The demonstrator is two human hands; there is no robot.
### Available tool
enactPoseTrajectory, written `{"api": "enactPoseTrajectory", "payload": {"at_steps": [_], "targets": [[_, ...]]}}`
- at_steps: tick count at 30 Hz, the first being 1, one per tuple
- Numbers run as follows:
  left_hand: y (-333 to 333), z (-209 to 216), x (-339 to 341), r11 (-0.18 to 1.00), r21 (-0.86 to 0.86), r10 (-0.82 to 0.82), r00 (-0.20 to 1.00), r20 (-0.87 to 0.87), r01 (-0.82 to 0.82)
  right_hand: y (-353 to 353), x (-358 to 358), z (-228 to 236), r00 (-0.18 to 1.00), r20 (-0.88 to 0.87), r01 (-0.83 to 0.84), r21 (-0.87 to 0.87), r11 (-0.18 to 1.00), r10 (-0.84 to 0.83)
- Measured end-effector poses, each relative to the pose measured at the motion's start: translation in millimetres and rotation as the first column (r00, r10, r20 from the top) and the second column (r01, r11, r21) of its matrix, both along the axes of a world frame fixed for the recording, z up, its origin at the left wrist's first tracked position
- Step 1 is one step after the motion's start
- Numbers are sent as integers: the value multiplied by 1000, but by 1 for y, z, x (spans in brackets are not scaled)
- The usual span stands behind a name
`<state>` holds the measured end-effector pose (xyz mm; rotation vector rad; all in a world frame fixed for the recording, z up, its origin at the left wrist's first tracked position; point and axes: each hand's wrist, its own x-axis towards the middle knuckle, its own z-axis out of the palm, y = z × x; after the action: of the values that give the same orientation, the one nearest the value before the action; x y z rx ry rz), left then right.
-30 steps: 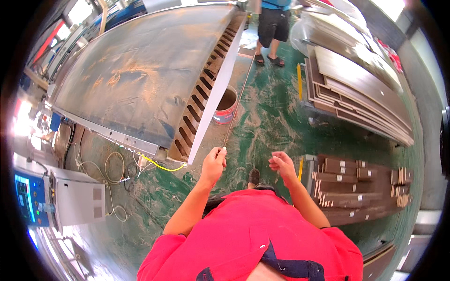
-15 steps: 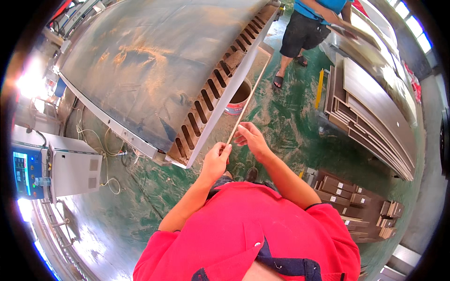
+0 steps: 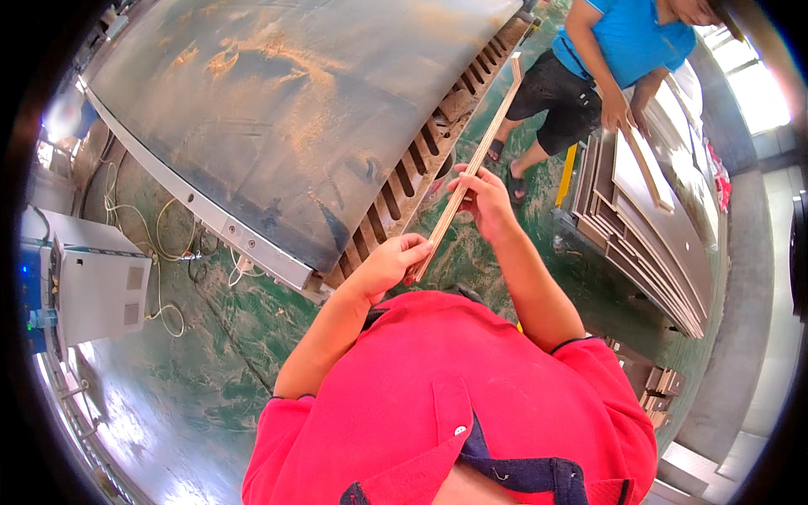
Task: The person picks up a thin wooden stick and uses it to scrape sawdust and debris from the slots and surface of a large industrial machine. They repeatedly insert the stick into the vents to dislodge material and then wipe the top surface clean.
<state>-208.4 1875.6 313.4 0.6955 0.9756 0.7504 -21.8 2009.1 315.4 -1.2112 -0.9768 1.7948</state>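
Observation:
A long, narrow wooden board [image 3: 478, 160] with a layered, plywood-like edge slants away from me, level with my waist. My left hand [image 3: 394, 264] is closed on its near end, thumb on top. Further along, my right hand [image 3: 488, 200] grips it from the right, fingers curled over the edge. The board's far end bends slightly and reaches up in front of a co-worker's dark shorts. To the left, close beside the board, runs the slotted edge [image 3: 394, 195] of a large machine table.
Sawdust lies on the dark machine table [image 3: 227, 126]. At the right, a co-worker in a blue shirt [image 3: 619, 42] holds a wooden strip [image 3: 650, 172] over stacked panels [image 3: 631, 236]. A grey control cabinet [image 3: 97, 269] and loose cables [image 3: 164, 248] are at the left.
The board has come up and tilted, showing its layered edge. My right hand has moved up and right along it. The co-worker has shifted nearer, over the stacked panels.

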Motion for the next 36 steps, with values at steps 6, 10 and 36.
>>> {"api": "enactPoseTrajectory", "payload": {"at_steps": [6,10,36], "targets": [[9,-12,-20,992,-77,113,979,168,-101,20,-25,-13,999,-42,-26,-26,999,25],[16,-17,-30,974,-186,182,935,304,-129,34,-32,-23,990,-112,-89,-49,995,83],[142,-25,8,795,-214,601,785,147,-568,203,-26,-71,994,-84,54,-108,993,-63]]}}
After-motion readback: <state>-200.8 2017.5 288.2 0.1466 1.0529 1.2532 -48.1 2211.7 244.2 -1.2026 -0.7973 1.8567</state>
